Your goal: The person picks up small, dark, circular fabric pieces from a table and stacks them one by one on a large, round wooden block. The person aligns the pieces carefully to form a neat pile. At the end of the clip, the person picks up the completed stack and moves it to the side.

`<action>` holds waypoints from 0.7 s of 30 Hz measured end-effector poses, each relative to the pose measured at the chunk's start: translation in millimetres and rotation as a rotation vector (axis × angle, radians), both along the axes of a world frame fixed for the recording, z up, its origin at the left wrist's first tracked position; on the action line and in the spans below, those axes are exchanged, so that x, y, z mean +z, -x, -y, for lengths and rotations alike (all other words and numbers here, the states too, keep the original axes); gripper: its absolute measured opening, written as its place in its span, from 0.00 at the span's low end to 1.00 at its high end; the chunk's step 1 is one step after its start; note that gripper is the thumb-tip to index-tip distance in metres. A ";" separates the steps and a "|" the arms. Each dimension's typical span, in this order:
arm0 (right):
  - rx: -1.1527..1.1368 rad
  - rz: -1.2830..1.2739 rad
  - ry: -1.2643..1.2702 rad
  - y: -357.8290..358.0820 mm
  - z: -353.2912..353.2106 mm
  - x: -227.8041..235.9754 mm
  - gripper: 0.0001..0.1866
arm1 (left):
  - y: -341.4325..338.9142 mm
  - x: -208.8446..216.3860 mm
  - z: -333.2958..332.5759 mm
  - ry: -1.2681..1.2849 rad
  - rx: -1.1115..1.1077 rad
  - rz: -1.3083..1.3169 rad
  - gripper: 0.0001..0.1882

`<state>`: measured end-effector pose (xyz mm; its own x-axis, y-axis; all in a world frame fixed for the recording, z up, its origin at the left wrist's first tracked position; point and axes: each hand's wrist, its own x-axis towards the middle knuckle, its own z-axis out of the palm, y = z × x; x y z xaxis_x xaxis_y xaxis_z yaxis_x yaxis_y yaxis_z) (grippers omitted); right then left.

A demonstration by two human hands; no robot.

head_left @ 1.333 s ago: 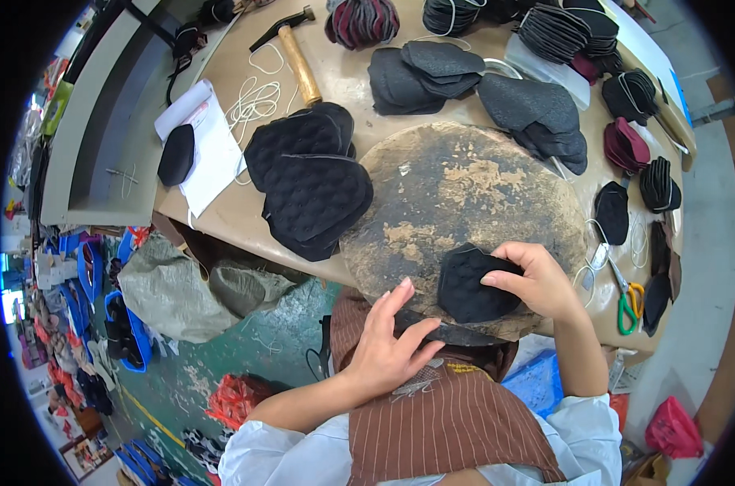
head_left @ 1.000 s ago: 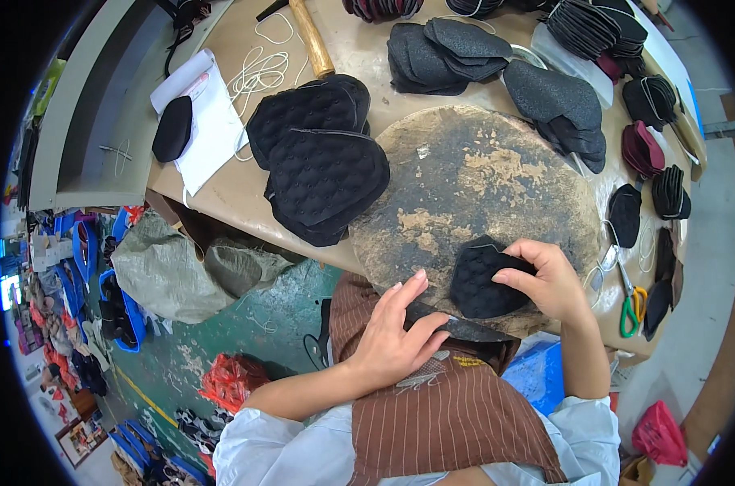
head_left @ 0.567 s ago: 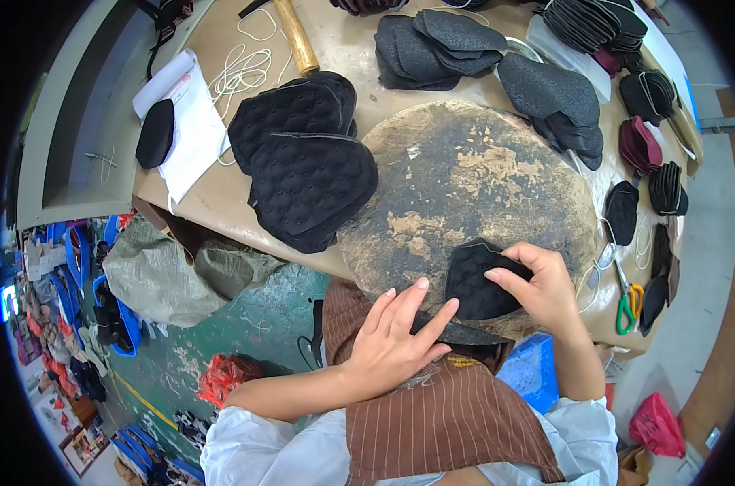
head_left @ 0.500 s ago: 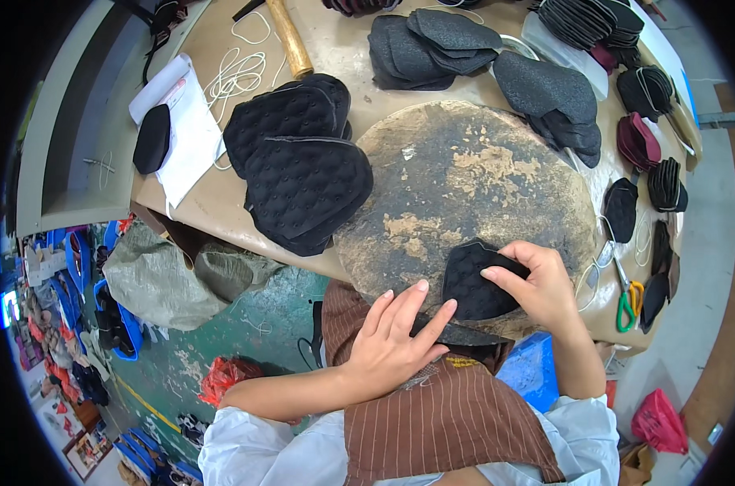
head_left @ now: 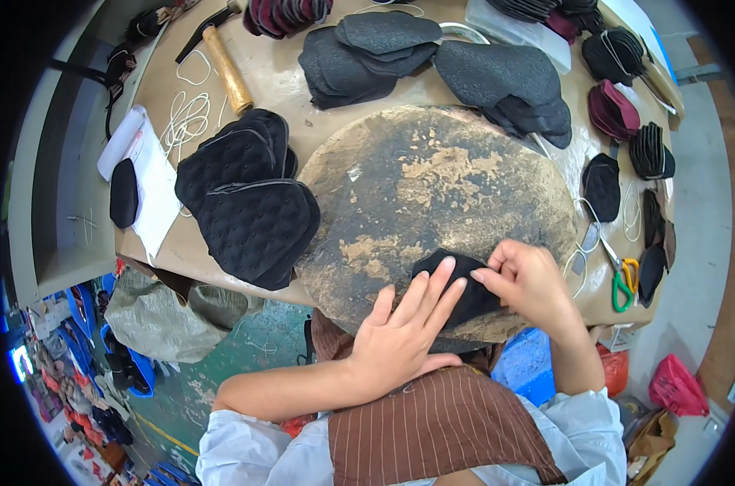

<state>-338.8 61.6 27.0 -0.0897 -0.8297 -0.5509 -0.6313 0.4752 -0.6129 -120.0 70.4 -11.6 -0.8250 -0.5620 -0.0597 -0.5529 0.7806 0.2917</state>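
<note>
A black padded fabric piece [head_left: 474,304] lies near the front edge of a round, worn wooden board [head_left: 367,186]. My left hand [head_left: 404,328] rests with fingers stretched out, its fingertips on the left part of the piece. At the right edge of the same piece, my right hand [head_left: 529,283] is closed, its thumb on the fabric and fingers curled. Part of the piece is covered by both hands. Left of the board sits a stack of black quilted pieces [head_left: 258,227], the top one showing a dimpled pattern.
Dark grey foam-like pieces [head_left: 501,73] are piled behind the board. A wooden-handled hammer [head_left: 226,69] and white cord [head_left: 187,121] lie at the back left. Scissors with green and yellow handles [head_left: 624,287] are at the right, near bundled maroon pieces [head_left: 614,111].
My left hand has moved up and right, from beside the black piece onto it. My right hand stays at the piece's right side, its fingers shifted slightly. The whole view has shifted.
</note>
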 end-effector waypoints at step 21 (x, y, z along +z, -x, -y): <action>0.068 0.324 0.635 -8.2 -37.0 10.2 0.14 | -48.7 39.3 40.7 -0.548 0.666 -1.099 0.41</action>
